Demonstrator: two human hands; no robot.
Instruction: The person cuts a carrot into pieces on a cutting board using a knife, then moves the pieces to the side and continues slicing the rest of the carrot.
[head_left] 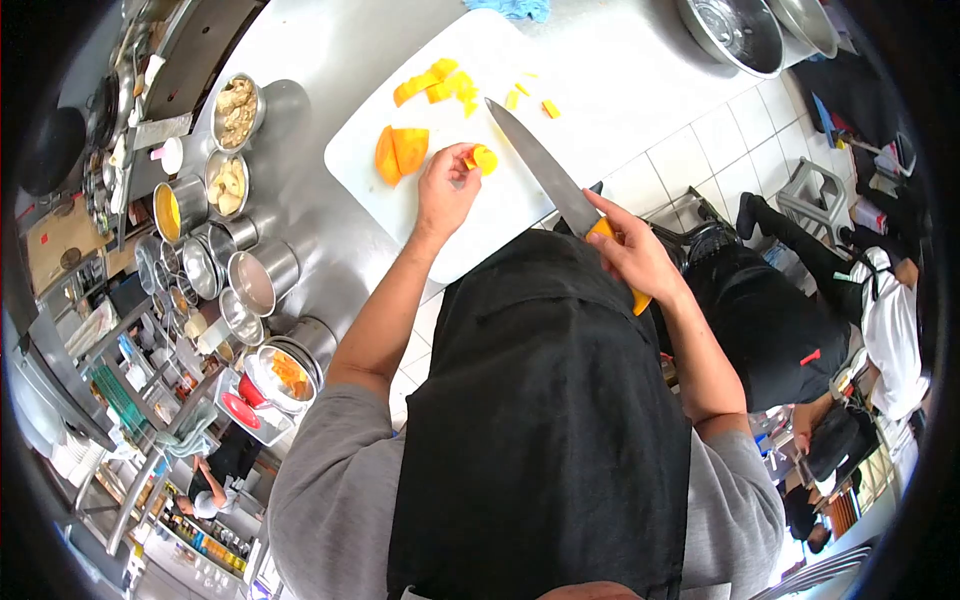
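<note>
My left hand [447, 195] pinches a small orange vegetable piece [482, 159] over the white cutting board [450, 235]. My right hand [635, 250] is wrapped round the yellow handle of a large chef's knife [545, 165]. Its blade points away from me, over the board and to the right of the held piece, apart from it. Two larger orange chunks [402, 153] lie left of my left hand. Farther up the board are cut orange pieces [438, 83], and a few small bits [517, 97] lie near the knife tip. The exact kind of vegetable cannot be told.
Metal bowls of pale food [235, 112] and several steel pots [262, 278] line the left side of the steel counter [300, 55]. A pot with orange pieces [288, 375] stands lower left. Steel bowls [735, 35] sit at the upper right. Other people [780, 320] are on the right.
</note>
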